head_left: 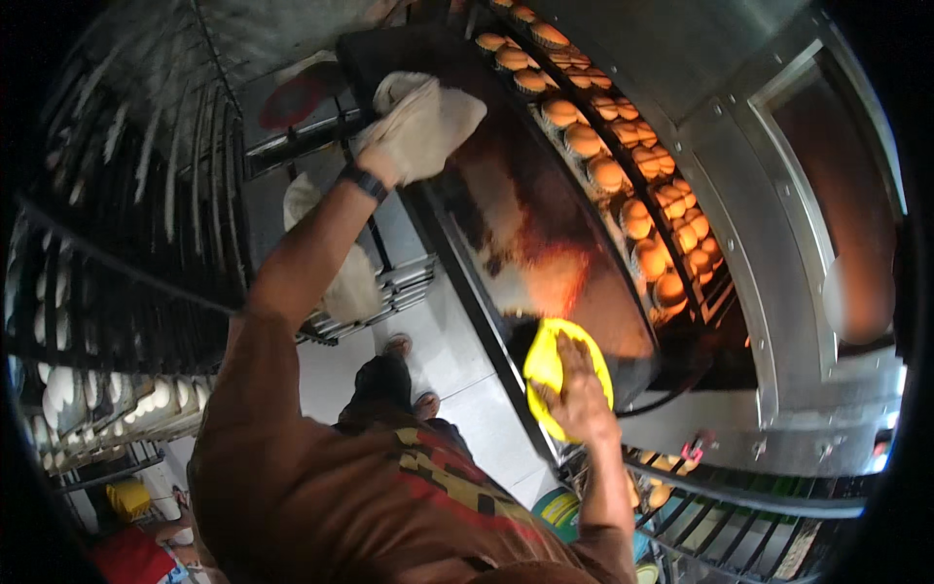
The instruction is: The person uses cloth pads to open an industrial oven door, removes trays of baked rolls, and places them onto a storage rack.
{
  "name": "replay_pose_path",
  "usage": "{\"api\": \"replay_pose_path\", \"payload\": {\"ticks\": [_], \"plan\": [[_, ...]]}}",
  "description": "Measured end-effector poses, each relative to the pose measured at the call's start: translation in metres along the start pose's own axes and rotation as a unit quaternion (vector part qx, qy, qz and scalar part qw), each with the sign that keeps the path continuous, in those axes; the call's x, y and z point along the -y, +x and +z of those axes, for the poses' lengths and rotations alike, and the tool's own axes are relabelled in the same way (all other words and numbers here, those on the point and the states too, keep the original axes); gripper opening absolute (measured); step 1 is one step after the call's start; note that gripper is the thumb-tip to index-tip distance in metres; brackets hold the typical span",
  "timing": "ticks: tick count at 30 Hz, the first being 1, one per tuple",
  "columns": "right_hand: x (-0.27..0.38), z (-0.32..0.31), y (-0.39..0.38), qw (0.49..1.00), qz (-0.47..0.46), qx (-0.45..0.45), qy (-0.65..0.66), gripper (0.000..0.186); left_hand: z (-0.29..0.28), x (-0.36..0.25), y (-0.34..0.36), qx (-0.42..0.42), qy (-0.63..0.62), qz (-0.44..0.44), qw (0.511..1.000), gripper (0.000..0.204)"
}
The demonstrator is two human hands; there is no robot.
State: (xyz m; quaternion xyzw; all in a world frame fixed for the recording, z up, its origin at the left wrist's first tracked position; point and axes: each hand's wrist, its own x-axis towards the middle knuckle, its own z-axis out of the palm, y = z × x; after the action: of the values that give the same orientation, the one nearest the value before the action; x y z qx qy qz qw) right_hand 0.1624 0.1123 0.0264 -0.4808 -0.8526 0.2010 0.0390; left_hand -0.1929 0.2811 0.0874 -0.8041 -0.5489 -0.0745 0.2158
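Note:
My left hand [383, 162] is closed round a bunched off-white cloth [433, 122], which hangs over the far left part of a dark metal surface [486, 195]. At the near end of that surface, my right hand [581, 389] grips a bright yellow oval piece [545, 360]. Its fingers lie across the yellow face; whether it is a plate, lid or pad I cannot make out. Just beyond the dark surface, a tray of browned buns [584, 141] sits in the glowing oven opening, with neither hand touching it. An orange glow reflects on the dark surface.
A steel oven panel with a window [837, 195] rises at the right. Racks with pale dough pieces [117, 399] stand at the left. A wire rack [720, 526] is at the lower right. Below, white floor tiles [467, 389] show around my feet.

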Motion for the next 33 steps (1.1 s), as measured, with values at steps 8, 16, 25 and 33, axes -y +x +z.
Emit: {"api": "replay_pose_path", "payload": {"ticks": [8,16,25,33], "plan": [[0.028,0.01,0.025,0.984,0.139,-0.083,0.068,0.077,0.164,0.11,0.224,0.037,-0.237,-0.193,0.951,0.034],[0.049,0.012,0.063,0.957,0.254,-0.109,0.09,0.076,0.306,0.142,0.364,0.089,-0.176,-0.099,0.975,0.036],[0.04,0.018,0.067,0.95,0.264,-0.134,0.099,0.076,0.328,0.153,0.379,0.15,0.046,0.095,0.983,0.039],[0.031,0.018,0.048,0.912,0.332,-0.154,0.186,0.073,0.208,0.106,0.277,-0.005,0.081,0.153,0.985,0.028]]}}
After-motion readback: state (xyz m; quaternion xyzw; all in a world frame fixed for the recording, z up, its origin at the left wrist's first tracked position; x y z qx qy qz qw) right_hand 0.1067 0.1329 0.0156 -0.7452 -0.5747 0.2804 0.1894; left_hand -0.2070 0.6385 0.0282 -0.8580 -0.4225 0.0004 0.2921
